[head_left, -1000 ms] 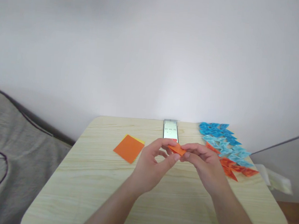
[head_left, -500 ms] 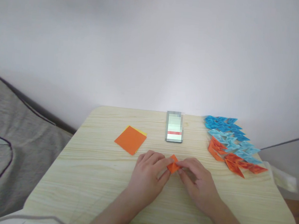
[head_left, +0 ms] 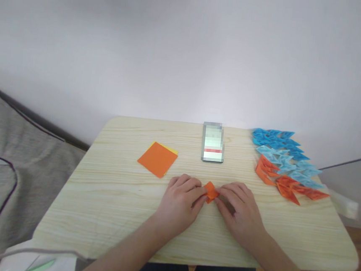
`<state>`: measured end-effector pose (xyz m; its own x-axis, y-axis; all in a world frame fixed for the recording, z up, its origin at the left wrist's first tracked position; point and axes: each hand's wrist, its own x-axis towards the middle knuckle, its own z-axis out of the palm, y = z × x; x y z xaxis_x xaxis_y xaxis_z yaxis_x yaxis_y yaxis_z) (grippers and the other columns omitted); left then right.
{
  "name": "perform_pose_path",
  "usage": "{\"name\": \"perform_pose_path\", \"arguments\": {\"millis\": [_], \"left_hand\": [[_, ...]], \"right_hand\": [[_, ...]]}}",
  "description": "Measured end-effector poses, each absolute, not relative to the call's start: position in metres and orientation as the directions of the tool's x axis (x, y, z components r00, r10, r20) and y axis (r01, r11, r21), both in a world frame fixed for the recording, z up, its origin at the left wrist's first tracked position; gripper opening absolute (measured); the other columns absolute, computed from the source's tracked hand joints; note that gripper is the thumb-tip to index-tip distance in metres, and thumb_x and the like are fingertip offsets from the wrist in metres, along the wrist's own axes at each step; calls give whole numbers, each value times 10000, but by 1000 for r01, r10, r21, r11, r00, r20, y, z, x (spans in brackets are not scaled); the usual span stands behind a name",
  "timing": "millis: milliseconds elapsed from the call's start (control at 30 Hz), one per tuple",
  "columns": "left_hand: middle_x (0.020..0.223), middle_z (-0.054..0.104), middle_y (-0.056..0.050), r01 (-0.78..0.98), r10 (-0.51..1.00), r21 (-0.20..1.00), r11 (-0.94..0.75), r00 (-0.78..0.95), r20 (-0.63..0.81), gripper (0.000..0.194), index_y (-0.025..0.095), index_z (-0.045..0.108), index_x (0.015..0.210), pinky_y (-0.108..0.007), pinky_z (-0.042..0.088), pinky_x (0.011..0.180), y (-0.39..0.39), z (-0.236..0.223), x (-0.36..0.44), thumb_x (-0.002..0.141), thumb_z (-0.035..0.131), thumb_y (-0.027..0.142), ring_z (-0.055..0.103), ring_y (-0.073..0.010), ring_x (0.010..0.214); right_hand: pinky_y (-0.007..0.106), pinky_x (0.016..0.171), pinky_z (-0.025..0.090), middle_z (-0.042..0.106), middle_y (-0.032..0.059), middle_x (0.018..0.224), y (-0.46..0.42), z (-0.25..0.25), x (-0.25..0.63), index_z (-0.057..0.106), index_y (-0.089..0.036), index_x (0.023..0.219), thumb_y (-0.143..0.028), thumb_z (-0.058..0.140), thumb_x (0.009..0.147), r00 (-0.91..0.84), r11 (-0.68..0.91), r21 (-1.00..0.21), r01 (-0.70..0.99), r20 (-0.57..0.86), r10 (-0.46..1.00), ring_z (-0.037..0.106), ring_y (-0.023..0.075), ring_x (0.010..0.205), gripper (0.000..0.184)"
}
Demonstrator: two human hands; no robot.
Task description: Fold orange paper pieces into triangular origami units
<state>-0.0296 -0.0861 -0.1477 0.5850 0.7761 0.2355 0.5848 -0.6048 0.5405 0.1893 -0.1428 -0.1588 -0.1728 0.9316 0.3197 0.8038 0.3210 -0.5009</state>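
Between my two hands is a small folded orange paper [head_left: 210, 191], roughly diamond-shaped, over the near middle of the table. My left hand [head_left: 181, 201] pinches its left corner between thumb and forefinger. On the other side, my right hand [head_left: 240, 212] grips the right corner in the same way. The fingertips cover both side corners, so the finer folds cannot be made out. To the left lies a stack of square paper [head_left: 157, 159], orange on top with yellow showing under its far edge.
A phone [head_left: 213, 142] with a blurred screen lies at the table's back. Blue folded papers [head_left: 276, 142], light blue ones [head_left: 288, 164] and orange ones [head_left: 286, 187] lie in rows at the right. A grey cushioned seat [head_left: 37, 182] adjoins the wooden table [head_left: 105, 205].
The camera view has tilted down, so the table sits higher in the picture. Both hands keep their pinch on the orange paper, whose visible faces have shifted slightly.
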Motion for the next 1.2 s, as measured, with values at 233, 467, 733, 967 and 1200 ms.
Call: {"name": "perform_pose_path", "arguments": {"millis": [233,467,733,967,1200], "left_hand": [[1062,737,-25,579,784,555,-598,568,252,105,249,722,1031,-426,433,932,-86,-151,-29,994,627,271,605,-219,1032],[1030,746,-21,567,773,555,-609,580,257,140,258,748,970,-421,437,928,-82,-152,-29,1005,615,282,607,-219,1028],[1040,740,-43,598,806,571,-562,551,216,89,231,715,991,-433,429,931,-83,-147,-29,981,627,238,603,-230,1035],[1034,714,-23,659,834,536,-527,524,175,93,257,725,965,-446,377,914,-82,-143,-27,984,634,268,579,-232,1042],[1037,693,-29,713,858,499,-492,493,142,133,247,699,940,-439,378,895,-82,-140,-20,999,612,329,563,-239,1036]], "right_hand": [[442,918,495,740,55,1080,-143,-159,187,738,-259,1116,-199,660,968,-185,353,-479,804,362,914,630,250,1038,178],[436,891,500,736,67,1038,-142,-163,187,731,-230,1040,-209,679,955,-128,327,-493,806,395,910,638,246,998,101],[439,877,486,731,74,1023,-140,-159,188,749,-239,1003,-260,620,999,-114,264,-500,825,311,944,631,248,984,130],[425,898,464,689,65,997,-139,-160,185,735,-233,1010,-316,660,985,-18,164,-553,817,260,966,612,250,1002,115],[375,805,445,657,45,913,-130,-148,182,731,-236,979,-348,607,1010,-11,75,-504,861,128,992,631,234,931,170]]}}
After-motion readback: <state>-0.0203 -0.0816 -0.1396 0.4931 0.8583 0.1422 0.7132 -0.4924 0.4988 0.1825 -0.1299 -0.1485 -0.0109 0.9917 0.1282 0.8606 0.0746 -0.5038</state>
